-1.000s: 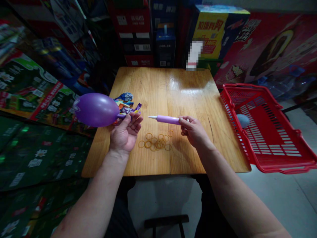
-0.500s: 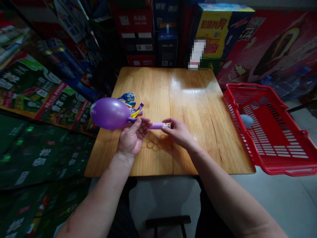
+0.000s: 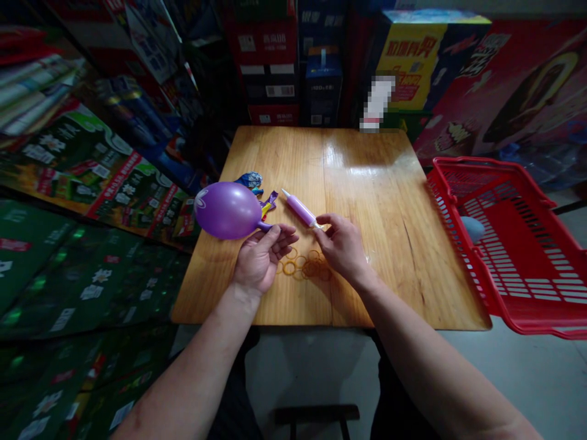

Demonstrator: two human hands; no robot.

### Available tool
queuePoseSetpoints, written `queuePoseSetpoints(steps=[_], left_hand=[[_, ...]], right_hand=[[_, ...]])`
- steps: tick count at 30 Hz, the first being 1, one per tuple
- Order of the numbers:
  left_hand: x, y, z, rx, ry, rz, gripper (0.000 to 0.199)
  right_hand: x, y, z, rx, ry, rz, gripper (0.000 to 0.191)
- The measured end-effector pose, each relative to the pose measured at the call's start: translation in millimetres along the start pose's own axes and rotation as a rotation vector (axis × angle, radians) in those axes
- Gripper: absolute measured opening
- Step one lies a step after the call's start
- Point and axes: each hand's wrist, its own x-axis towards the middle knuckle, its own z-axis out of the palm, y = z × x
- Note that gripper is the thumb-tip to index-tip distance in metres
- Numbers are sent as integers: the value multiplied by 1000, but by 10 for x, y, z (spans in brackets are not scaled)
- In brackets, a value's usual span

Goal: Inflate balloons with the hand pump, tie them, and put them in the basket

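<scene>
An inflated purple balloon (image 3: 228, 211) is pinched at its neck between the thumb and fingers of my left hand (image 3: 262, 256). My right hand (image 3: 342, 247) grips the back end of a purple hand pump (image 3: 300, 209), whose pale nozzle points up and left, apart from the balloon. Flat balloons (image 3: 251, 179) in blue, yellow and purple lie on the wooden table behind the inflated one, partly hidden by it. Several rubber bands (image 3: 290, 267) are spread on the tabletop between and below my hands.
A red basket (image 3: 493, 311) with a pale blue balloon (image 3: 472, 229) inside stands right of the wooden table (image 3: 389, 293). Stacked boxes (image 3: 268, 43) rise behind the table, and green cartons (image 3: 92, 275) line the left side. A dark stool (image 3: 316, 414) is below.
The pump nozzle has come out of the balloon's neck, and the pump now slants up and left in my right hand. The view has shifted, moving the scene slightly right.
</scene>
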Motion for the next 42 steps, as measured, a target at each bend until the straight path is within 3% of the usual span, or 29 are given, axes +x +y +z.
queuePoseSetpoints(steps=[3,7,11,14,17,23,31,36,42], left_hand=[[-22,-34,10,-7,18,-25,23],[-120,-150,76,-42,28,-20,25],[-325,-261,177,-71,51,-15,26],[-532,-276,248,-127,112,-20,14],[-795,-275,306,-197,189,-56,5],[-1538,-413,347,-307,354,-201,20],[-2617,-481,377,-348,366,-348,27],[-3030,-441,412,-361,358,-419,23],[-3264,-441,416,-337,334,-439,25]], right_hand=[[-125,-144,10,35,-43,-117,13],[-292,-231,84,44,-127,-229,32],[-451,-248,191,-25,-124,-246,36],[-633,-328,241,-61,-84,-231,33],[-907,-458,238,-109,-26,-240,37],[-1689,-674,97,-191,33,-224,35],[-2665,-973,-179,-248,71,-300,25],[-2998,-1163,-324,-291,81,-383,20],[-3175,-1248,-395,-359,89,-508,18]])
